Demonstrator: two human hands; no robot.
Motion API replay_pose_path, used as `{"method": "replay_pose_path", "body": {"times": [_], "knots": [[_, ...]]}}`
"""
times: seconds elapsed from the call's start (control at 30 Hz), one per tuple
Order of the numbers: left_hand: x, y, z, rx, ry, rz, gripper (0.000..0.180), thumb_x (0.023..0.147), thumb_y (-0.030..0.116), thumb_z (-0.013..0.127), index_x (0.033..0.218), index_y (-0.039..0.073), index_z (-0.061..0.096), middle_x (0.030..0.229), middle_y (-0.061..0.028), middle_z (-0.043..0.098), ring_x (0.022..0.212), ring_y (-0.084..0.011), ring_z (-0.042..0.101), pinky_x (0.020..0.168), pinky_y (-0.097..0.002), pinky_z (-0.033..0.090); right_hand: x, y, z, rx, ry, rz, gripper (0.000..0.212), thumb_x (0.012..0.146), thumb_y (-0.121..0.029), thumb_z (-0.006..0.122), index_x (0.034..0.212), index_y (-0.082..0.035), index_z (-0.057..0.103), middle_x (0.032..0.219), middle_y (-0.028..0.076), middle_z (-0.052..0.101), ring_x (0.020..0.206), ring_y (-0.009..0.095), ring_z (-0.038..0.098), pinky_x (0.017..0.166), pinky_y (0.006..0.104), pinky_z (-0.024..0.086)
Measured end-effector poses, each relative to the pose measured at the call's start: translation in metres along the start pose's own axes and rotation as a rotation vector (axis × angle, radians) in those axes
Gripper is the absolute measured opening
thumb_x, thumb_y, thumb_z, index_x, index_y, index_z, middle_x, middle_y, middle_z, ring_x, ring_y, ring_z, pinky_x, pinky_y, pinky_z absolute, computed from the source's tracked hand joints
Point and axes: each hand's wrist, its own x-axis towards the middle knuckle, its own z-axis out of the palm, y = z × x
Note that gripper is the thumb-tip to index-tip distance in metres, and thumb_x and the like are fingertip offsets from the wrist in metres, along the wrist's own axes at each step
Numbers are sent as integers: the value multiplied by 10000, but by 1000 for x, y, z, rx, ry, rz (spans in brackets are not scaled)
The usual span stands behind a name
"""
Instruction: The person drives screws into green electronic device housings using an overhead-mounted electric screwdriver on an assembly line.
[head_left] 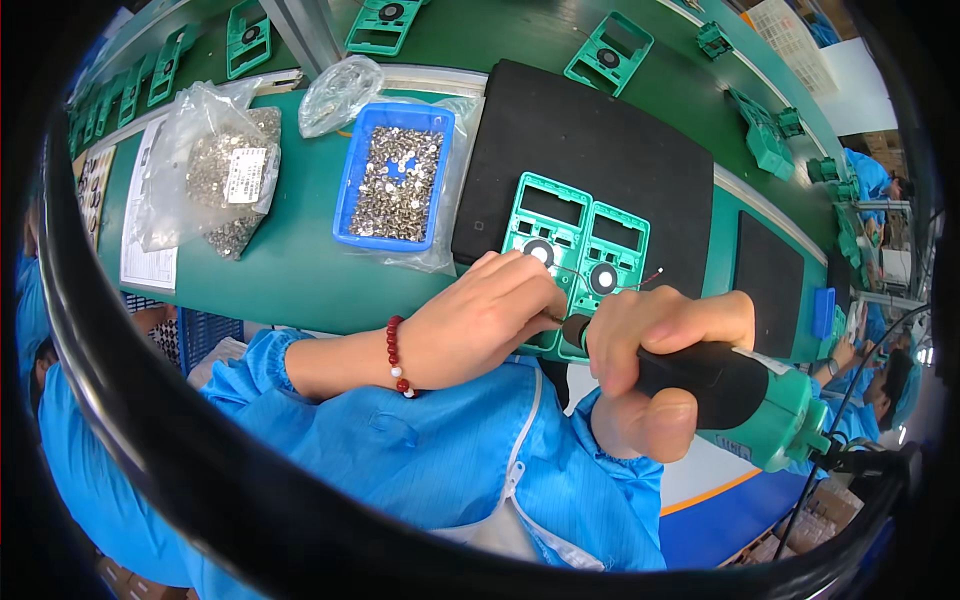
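Note:
My right hand (660, 345) is wrapped round an electric screwdriver (765, 415) with a black grip and green body, held nearly level with its nose toward the left. Close to that nose, my left hand (495, 310) has its fingers pinched together; whatever is between them is too small to make out. A red bead bracelet (393, 355) circles the left wrist. Just beyond both hands lie two green plastic housings side by side, the left housing (548, 208) and the right housing (617, 235). Each bears a round speaker, and thin wires run by the right speaker (603, 278). My hands cover their near ends.
The housings lie on a black mat (590, 135). Left of it are a blue tray (340, 215) of small metal screws and a clear bag (205, 165) of similar parts. Farther back, a green conveyor (490, 35) carries more housings. Co-workers sit at both sides.

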Motion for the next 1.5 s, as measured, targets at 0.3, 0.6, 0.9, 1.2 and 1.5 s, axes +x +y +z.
{"method": "replay_pose_path", "body": {"times": [0.3, 0.6, 0.9, 1.2, 1.5], "knots": [[1, -3, -3, -17, 39, -43, 314, 764, 63, 777, 1034, 48, 617, 980, -74, 591, 939, -266, 585, 828, -377, 448, 5, 2, -10, 22, -80, -21, 468, 828, -93, 805, 1155, -5, 483, 799, 123, 607, 705, 153, 581, 590, 284, 478], [0, -15, 5, -16, 46, -29, 215, 765, 28, 763, 943, 99, 666, 928, -18, 627, 863, -206, 592, 745, -333, 395, -1, 6, -15, -3, -60, -45, 468, 842, -114, 799, 1155, -21, 464, 787, 111, 595, 697, 158, 575, 583, 289, 464], [-3, -4, 1, 18, 159, -38, 179, 759, 122, 795, 829, 106, 630, 808, -13, 578, 783, -197, 579, 699, -342, 375, 8, -2, -8, 36, -113, 14, 460, 829, -65, 795, 1157, -11, 477, 799, 115, 600, 699, 159, 583, 591, 294, 474], [2, 6, -17, 253, 185, -25, 529, 727, 226, 834, 1187, 77, 619, 1117, -68, 612, 1010, -284, 602, 840, -384, 450, 9, 1, 3, -20, 131, 40, 697, 768, -152, 862, 1302, -17, 436, 940, 147, 631, 883, 227, 626, 847, 386, 515], [-3, -52, -109, 914, -219, -301, 273, 779, 145, 755, 1015, 46, 662, 983, -120, 624, 950, -317, 613, 855, -418, 457, 11, 3, -23, -420, 357, -35, 633, 958, -374, 651, 1402, -6, 389, 891, 121, 586, 772, 197, 563, 774, 374, 483]]}}
